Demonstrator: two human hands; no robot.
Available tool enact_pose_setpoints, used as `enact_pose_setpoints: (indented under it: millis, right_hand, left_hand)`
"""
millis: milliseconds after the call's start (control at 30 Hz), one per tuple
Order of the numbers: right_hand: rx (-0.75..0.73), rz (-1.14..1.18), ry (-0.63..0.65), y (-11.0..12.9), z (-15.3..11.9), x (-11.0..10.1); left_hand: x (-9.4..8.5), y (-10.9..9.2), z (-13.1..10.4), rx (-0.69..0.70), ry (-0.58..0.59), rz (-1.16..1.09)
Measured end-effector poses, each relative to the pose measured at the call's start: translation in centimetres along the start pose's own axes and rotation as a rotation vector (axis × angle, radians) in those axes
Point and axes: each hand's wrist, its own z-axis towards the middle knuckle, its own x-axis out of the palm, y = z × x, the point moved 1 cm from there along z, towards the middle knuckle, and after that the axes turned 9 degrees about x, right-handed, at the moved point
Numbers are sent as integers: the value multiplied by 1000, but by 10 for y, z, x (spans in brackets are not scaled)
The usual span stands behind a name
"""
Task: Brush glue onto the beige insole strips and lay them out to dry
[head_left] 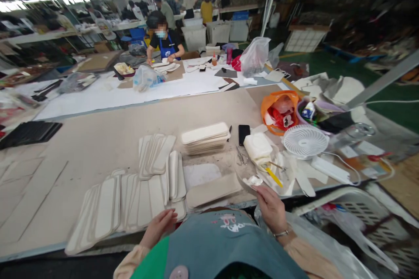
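My left hand [161, 227] is at the table's front edge, its fingers pressed together beside the fanned pale panels [137, 200]; whatever it may hold is hidden. On the right, my right hand [271, 209] is closed at the end of a thin pale strip [245, 184], next to a crumpled white scrap [253, 180]. Between the hands lies a beige rounded panel [214, 190]. Behind it stands a neat stack of rounded panels [205, 135]. Scissors [242, 158] lie to the right of that stack.
A black phone [244, 134], white fan [305, 141], orange bag [279, 111] and yellow-handled tool [273, 177] crowd the right side. Dark panels [29, 134] lie far left. A white basket [366, 213] stands below the table. A co-worker [164, 43] works across the table.
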Motion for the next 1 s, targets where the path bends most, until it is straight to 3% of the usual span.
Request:
enact_pose_setpoints:
  millis: [133, 233, 267, 333, 433, 533, 700, 867, 1000]
  right_hand:
    - [-340, -24, 181, 36, 6, 16]
    - [-511, 42, 393, 48, 6, 25]
    - [-546, 68, 457, 49, 6, 27]
    - [-581, 103, 562, 48, 7, 27]
    - [-590, 110, 646, 44, 8, 24]
    - [-593, 66, 624, 44, 10, 22]
    - [-486, -115, 400, 36, 17, 23]
    - [-331, -181, 287, 10, 25, 31]
    - [-224, -181, 266, -1, 30, 36]
  left_hand:
    - [35, -14, 15, -107, 222, -462]
    - [64, -24, 24, -200, 355, -656]
    - [70, -25, 27, -206, 329, -709]
    - [76, -21, 34, -196, 162, -782]
    - [71, -9, 40, -141, -63, -808]
    - [61, -1, 40, -78, -123, -800]
    - [52, -4, 36, 0, -161, -754]
    - [55, -1, 30, 21, -169, -657]
    - [58, 0, 26, 37, -134, -566]
